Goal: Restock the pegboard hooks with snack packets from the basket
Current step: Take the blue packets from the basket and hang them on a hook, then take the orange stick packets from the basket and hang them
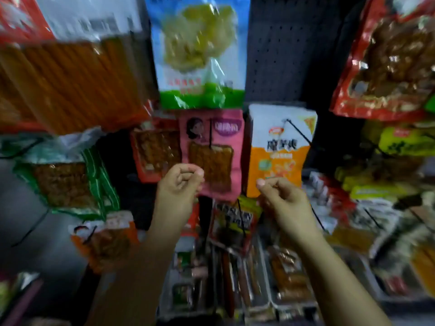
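Observation:
A dark pegboard (277, 55) carries snack packets on black wire hooks. At centre hangs a pink packet (219, 137) with brown snack pieces showing through it. My left hand (181, 184) is raised at its lower left edge, fingers curled and thumb and fingertips pinched together on it. To the right hangs a white and orange packet (280, 147). My right hand (282, 201) pinches its bottom edge between thumb and forefinger. The view is blurred. I see no basket.
A blue and green packet (197, 50) hangs above the pink one. Orange stick snacks (70, 85) fill the upper left and red packets (388, 62) the upper right. A green packet (63, 184) hangs at left. Trays of sausages (235, 283) lie below my hands.

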